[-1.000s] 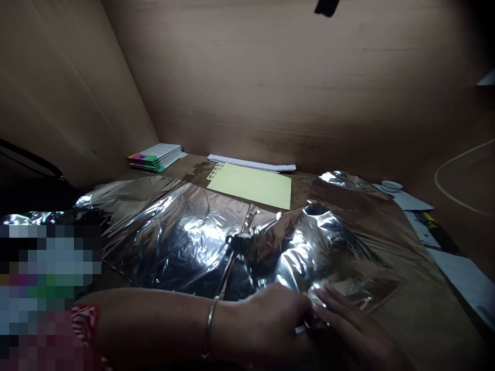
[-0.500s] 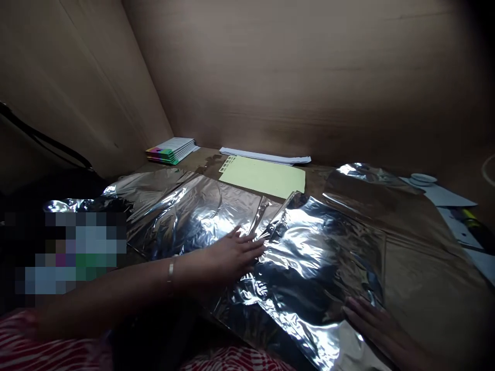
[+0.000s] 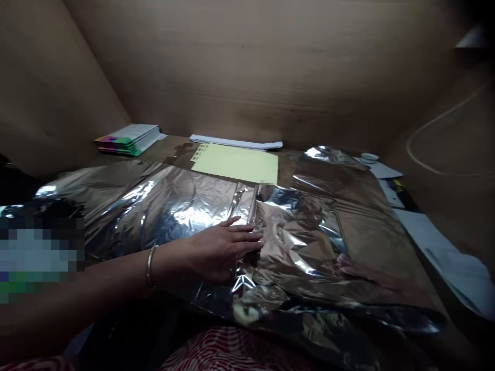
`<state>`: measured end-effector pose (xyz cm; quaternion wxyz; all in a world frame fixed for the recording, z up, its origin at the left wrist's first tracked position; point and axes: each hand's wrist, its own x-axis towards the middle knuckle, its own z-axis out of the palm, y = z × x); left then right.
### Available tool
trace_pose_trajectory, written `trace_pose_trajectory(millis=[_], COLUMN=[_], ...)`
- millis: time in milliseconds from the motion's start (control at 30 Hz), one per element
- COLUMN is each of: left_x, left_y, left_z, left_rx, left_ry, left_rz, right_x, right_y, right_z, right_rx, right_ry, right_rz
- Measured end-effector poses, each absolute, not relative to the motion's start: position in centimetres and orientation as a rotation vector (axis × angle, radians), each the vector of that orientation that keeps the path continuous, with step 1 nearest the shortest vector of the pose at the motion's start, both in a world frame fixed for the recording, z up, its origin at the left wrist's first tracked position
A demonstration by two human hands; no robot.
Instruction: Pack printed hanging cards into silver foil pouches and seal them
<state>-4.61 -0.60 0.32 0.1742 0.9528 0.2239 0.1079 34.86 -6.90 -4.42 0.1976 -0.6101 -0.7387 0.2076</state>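
Observation:
A large, crinkled sheet of shiny silver film [image 3: 201,201] spreads over the table in front of me. My left hand [image 3: 220,250], with a bangle at the wrist, rests palm down on its middle, fingers stretched to the right beside a vertical crease. Farther right, my right hand [image 3: 361,273] lies low against the film with its fingers extended. Folds of film in front hide part of that hand and its forearm. The film's near edge is lifted and wavy at the lower right.
A pale yellow sheet [image 3: 237,164] and a folded white paper strip [image 3: 235,142] lie behind the film. Stacked booklets [image 3: 129,139] stand at the back left. On the right are a tape-like roll [image 3: 369,157], white papers [image 3: 444,257] and a yellow-and-black tool [image 3: 404,195]. Boards wall the sides and back.
The view has turned right. The film right of my left hand has shifted and rumpled, and its near edge has risen over part of my right hand. My left hand stays flat.

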Motion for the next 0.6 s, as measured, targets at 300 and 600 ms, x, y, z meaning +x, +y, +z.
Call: trace_pose_trajectory(millis=[300, 600], left_x=[-2.4, -1.5], left_y=[-2.4, -2.3], left_z=[-2.0, -1.4], left_rx=[2.637, 2.265], left_ry=[0.604, 1.064], left_rz=[0.505, 0.549], right_x=[34.8, 33.6], right_y=[-11.0, -10.8], right_z=[-2.7, -3.8], right_rx=[-1.562, -1.916], right_ry=[-2.184, -1.659], right_rz=[0.489, 0.507])
